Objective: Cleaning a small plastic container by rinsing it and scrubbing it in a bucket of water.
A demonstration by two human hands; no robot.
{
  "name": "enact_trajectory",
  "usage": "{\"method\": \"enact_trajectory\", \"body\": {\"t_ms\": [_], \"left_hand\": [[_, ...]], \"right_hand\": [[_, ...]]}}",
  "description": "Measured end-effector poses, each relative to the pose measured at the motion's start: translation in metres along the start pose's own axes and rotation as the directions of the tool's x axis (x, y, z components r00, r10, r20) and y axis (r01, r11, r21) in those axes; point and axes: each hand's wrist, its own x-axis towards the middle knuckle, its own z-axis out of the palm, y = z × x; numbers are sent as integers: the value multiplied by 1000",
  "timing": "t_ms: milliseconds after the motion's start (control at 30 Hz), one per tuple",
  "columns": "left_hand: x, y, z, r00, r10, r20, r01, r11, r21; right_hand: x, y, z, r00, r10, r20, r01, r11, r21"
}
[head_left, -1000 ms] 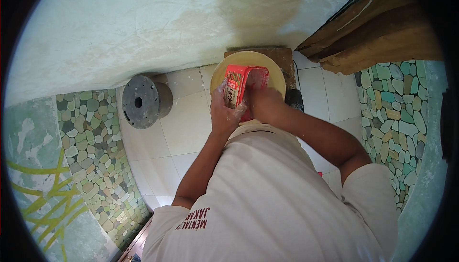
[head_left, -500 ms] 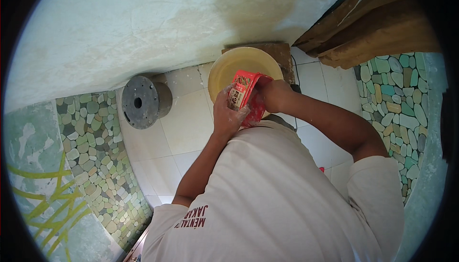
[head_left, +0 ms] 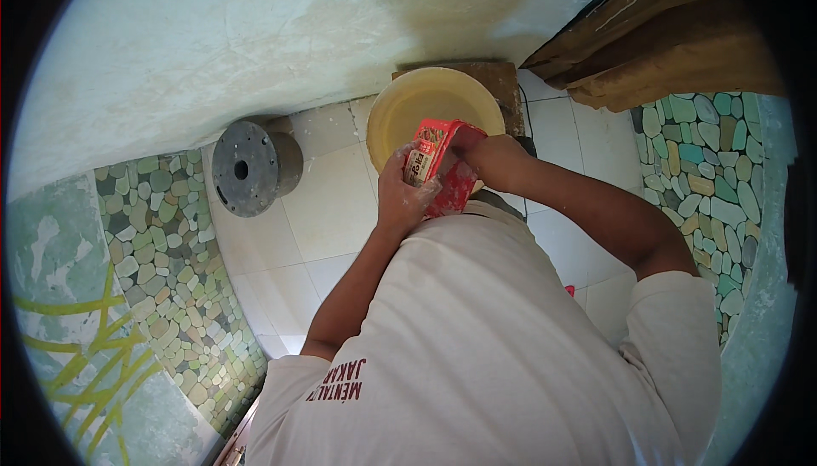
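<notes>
A red plastic tub (head_left: 455,185) with a printed label is tilted over the near part of a yellowish round basin (head_left: 383,125). Whitish residue smears the tub and the fingers gripping it. My left hand (head_left: 403,196) is closed around the tub's left side. At the tub's open side, my right hand (head_left: 498,165) has its fingers curled inward. Their tips are hidden at the mouth of the tub, and whatever they grip cannot be made out. The basin appears to hold some liquid.
A grey cylinder (head_left: 247,170) with a holed round face lies on the pale tiles to the left. Behind the basin is a brown board (head_left: 502,87) against the wall. A brown cloth (head_left: 672,45) hangs at the far right. Pebble-patterned flooring (head_left: 170,270) borders the tiles.
My right hand has shifted slightly at the tub's mouth, and more of the tub's smeared inside shows. The view has moved a little; my left hand keeps its hold.
</notes>
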Motion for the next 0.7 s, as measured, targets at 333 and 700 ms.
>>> {"method": "enact_trajectory", "body": {"t_ms": [333,700], "left_hand": [[-3,-8,1,999,-21,-47,22,1000,9],[10,-7,-5,990,-23,-136,-5,980,-199]], "right_hand": [[-1,-1,1,994,-110,11,111,992,-66],[9,-6,5,983,-93,-157,91,996,-20]]}}
